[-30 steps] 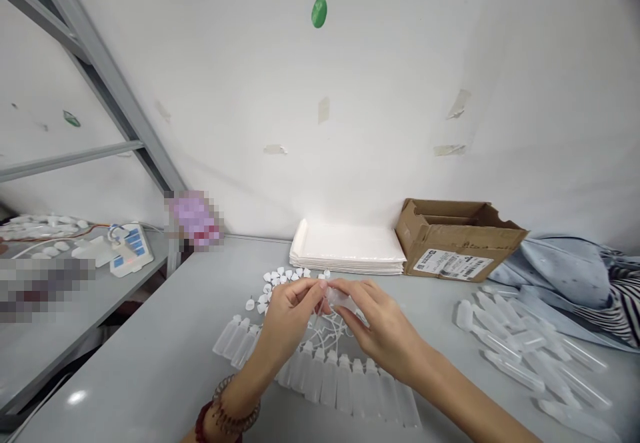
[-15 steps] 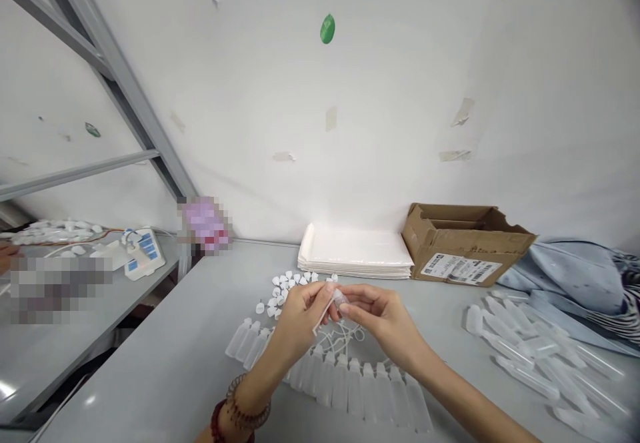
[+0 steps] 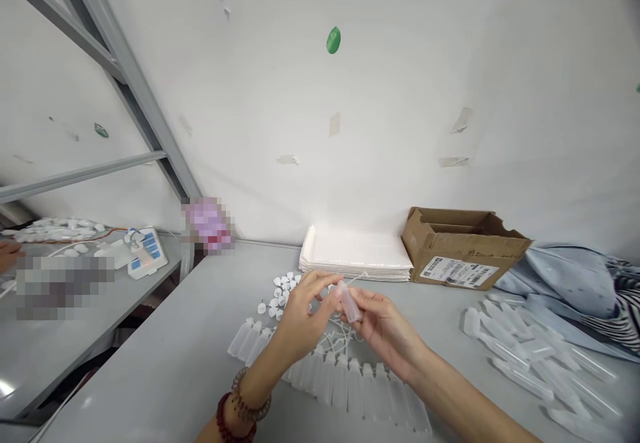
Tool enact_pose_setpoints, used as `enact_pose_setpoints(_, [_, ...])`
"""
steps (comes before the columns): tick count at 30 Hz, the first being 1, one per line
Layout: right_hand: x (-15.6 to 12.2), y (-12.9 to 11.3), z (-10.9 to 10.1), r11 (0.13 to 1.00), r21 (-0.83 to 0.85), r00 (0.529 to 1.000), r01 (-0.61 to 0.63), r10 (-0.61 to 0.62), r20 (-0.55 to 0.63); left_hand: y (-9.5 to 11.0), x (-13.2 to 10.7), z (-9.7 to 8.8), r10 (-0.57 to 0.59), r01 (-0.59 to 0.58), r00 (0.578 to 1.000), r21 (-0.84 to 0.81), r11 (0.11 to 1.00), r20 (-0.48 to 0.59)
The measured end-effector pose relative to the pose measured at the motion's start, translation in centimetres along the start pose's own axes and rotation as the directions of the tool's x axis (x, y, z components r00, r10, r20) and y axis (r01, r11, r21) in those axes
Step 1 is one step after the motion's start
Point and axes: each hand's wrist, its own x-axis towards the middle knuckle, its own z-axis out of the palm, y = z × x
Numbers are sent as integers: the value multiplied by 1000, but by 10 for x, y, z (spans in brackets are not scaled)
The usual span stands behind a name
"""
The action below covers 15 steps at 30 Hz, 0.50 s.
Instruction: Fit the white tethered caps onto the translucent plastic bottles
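A small translucent plastic bottle (image 3: 351, 305) is held tilted between my hands above the table. My right hand (image 3: 385, 329) closes its thumb and fingers round the body of it. At its upper end the thumb and fingers of my left hand (image 3: 305, 309) pinch the neck, partly hiding it. A thin white cord (image 3: 361, 276) sticks out above the bottle. Below my hands lies a tangle of white cords (image 3: 339, 337). Nearer me, a row of similar bottles (image 3: 355, 386) with white tops lies side by side, partly covered by my left forearm.
Small white caps (image 3: 278, 299) lie left of my hands. Behind are a stack of white padded envelopes (image 3: 357, 259) and an open cardboard box (image 3: 463, 253). To the right are loose clear bottles (image 3: 540, 349) and blue cloth (image 3: 565, 273). Another person's hand (image 3: 9, 254) shows at far left.
The bottle has turned and now shows its body between my hands. My right hand has rolled palm-up beneath it, and the cord end has swung to the upper right.
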Motion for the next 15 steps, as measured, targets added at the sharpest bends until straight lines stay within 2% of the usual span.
enact_pose_setpoints(5, [3,4,-3,999,37,999,-1,3,-35,-4,-1,3,106,-117,991,131,984,83])
enact_pose_setpoints(9, [4,8,-5,999,-15,999,32,-32,-16,-13,1,9,210,-207,977,280,938,18])
enact_pose_setpoints(12, [4,7,-6,987,-133,996,88,-89,1,-15,1,12,356,-327,934,394,859,-1])
enact_pose_setpoints(15, [4,5,-5,927,-314,979,203,-201,38,-14,0,13,490,-437,871,489,755,22])
